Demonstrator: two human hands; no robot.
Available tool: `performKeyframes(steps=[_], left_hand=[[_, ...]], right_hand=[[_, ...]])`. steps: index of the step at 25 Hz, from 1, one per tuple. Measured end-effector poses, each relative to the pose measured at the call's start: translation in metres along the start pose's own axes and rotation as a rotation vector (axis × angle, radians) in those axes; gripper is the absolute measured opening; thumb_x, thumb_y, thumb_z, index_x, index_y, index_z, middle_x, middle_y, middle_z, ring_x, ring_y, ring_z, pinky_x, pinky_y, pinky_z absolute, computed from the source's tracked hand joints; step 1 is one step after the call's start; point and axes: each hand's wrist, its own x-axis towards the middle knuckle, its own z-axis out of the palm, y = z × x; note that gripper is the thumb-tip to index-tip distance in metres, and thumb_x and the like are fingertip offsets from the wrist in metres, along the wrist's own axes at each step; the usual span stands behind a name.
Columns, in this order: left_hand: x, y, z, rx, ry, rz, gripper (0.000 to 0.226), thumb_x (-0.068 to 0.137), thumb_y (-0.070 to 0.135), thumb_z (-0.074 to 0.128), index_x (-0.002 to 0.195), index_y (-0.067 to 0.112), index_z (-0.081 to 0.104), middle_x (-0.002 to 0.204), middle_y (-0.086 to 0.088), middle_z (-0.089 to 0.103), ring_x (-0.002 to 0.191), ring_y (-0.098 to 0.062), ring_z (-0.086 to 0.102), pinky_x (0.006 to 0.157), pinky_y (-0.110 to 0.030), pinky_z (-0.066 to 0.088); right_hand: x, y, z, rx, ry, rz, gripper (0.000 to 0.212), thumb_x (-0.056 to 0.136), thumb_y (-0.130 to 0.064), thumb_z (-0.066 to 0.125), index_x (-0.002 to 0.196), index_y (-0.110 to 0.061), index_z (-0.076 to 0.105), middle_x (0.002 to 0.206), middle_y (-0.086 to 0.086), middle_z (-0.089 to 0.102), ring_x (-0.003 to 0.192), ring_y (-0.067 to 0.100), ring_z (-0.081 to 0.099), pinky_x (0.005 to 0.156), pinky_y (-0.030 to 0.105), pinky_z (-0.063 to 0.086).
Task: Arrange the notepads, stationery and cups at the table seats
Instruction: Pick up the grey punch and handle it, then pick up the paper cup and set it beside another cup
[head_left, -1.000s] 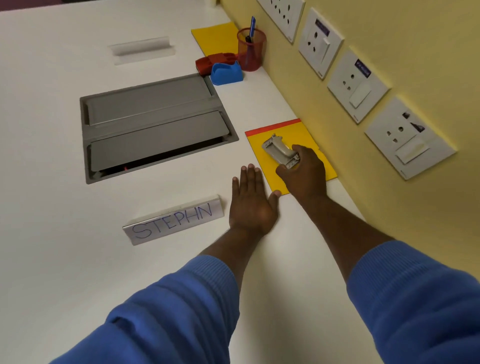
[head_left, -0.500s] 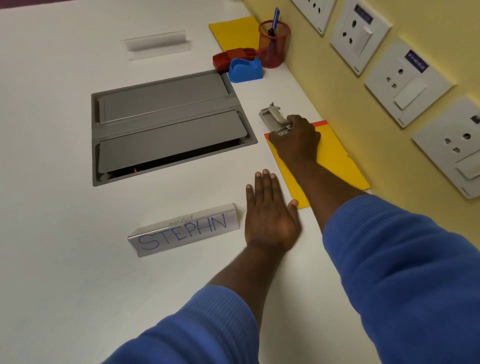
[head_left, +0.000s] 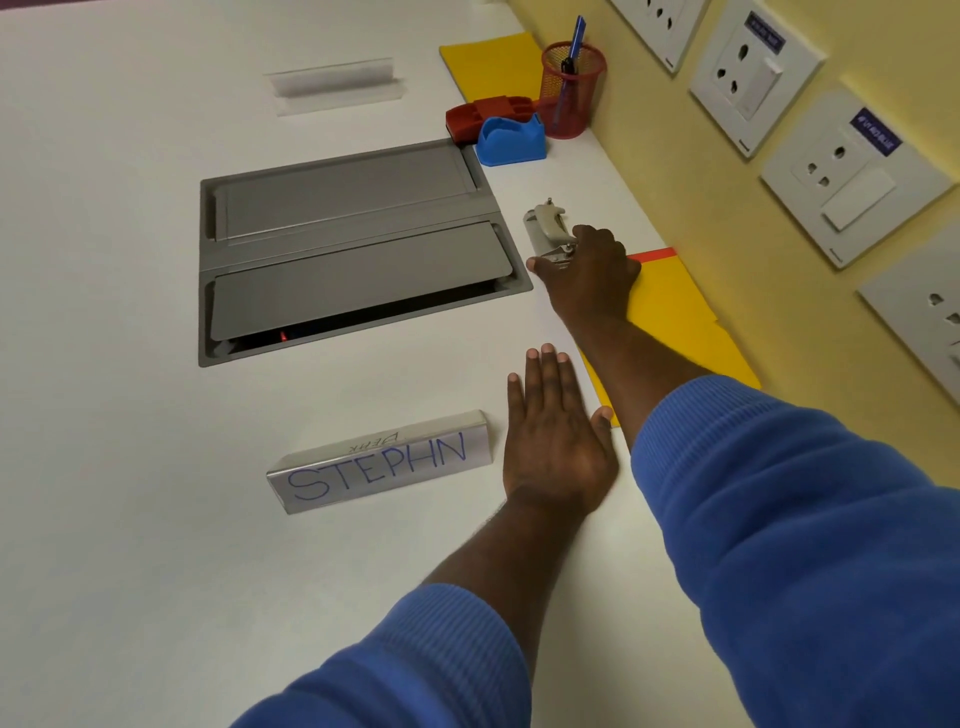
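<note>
My right hand (head_left: 589, 270) grips the near end of a grey metal hole punch (head_left: 545, 228), which rests on the white table (head_left: 130, 519) just beyond the yellow notepad (head_left: 680, 322) with a red top strip. My left hand (head_left: 558, 441) lies flat and open on the table beside the notepad's near corner, holding nothing. A name card reading STEPHN (head_left: 382, 465) stands to the left of that hand. Further back are a second yellow notepad (head_left: 493, 65), a red mesh pen cup (head_left: 571, 88) with a blue pen, a blue tape dispenser (head_left: 511, 140) and a red stapler (head_left: 491, 117).
A grey recessed cable box (head_left: 353, 244) with two flaps sits in the table's middle, its near flap slightly raised. A blank clear name holder (head_left: 335, 83) stands at the far side. The yellow wall on the right carries several white sockets (head_left: 852, 182).
My right hand has carried the hole punch off the yellow notepad, away from me, onto the bare table beyond the pad's red edge. My left hand stayed flat in place.
</note>
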Motion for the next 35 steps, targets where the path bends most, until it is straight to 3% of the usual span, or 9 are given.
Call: performKeyframes(steps=[7,12,18,22,26,35], left_hand=[[0.002,0.000,0.007,-0.056,0.058,0.001,0.073,0.103,0.052,0.005,0.160,0.008,-0.011,0.168,-0.012,-0.018,0.154,-0.026,-0.022,0.126,-0.048,-0.007],[-0.001,0.002,0.003,-0.065,0.104,0.032,0.072,0.104,0.045,0.016,0.160,0.001,0.003,0.169,-0.017,-0.003,0.157,-0.029,-0.010,0.127,-0.047,-0.005],[-0.022,-0.007,-0.001,-0.039,0.062,0.166,0.074,0.103,0.049,0.011,0.161,0.004,0.003,0.170,-0.015,-0.005,0.157,-0.025,-0.010,0.127,-0.040,-0.009],[-0.076,-0.007,-0.012,-0.060,-0.051,0.178,0.072,0.107,0.050,0.017,0.161,0.008,-0.002,0.170,-0.010,-0.009,0.156,-0.021,-0.014,0.127,-0.036,-0.010],[-0.134,0.005,-0.037,-0.040,-0.024,0.193,0.073,0.107,0.053,0.018,0.162,0.008,0.000,0.169,-0.008,-0.009,0.156,-0.020,-0.016,0.126,-0.035,-0.012],[-0.271,-0.004,-0.105,0.066,0.028,0.231,0.074,0.107,0.056,0.021,0.162,0.009,0.004,0.169,-0.008,-0.007,0.157,-0.022,-0.013,0.128,-0.042,-0.001]], right_hand=[[-0.041,0.028,-0.020,-0.029,0.006,-0.086,0.077,0.091,-0.064,0.059,0.148,-0.015,0.044,0.154,0.009,0.046,0.144,0.028,0.040,0.117,0.048,0.027],[-0.086,0.054,-0.052,-0.051,-0.018,-0.116,0.077,0.094,-0.062,0.050,0.152,-0.012,0.041,0.158,0.009,0.042,0.149,0.025,0.033,0.124,0.052,0.016],[-0.163,0.080,-0.109,-0.096,-0.107,-0.135,0.080,0.095,-0.064,0.042,0.156,-0.012,0.033,0.165,0.008,0.030,0.155,0.024,0.021,0.125,0.054,0.010],[-0.213,0.096,-0.147,-0.141,-0.177,-0.126,0.086,0.095,-0.070,0.034,0.159,-0.013,0.027,0.168,0.006,0.023,0.156,0.023,0.016,0.126,0.055,0.009],[-0.264,0.097,-0.182,-0.194,-0.213,-0.141,0.086,0.096,-0.070,0.032,0.160,-0.013,0.025,0.168,0.007,0.020,0.157,0.023,0.015,0.125,0.057,0.009],[-0.368,0.041,-0.265,-0.111,-0.268,-0.203,0.089,0.094,-0.073,0.033,0.160,-0.013,0.024,0.170,0.006,0.015,0.157,0.022,0.012,0.125,0.057,0.009]])
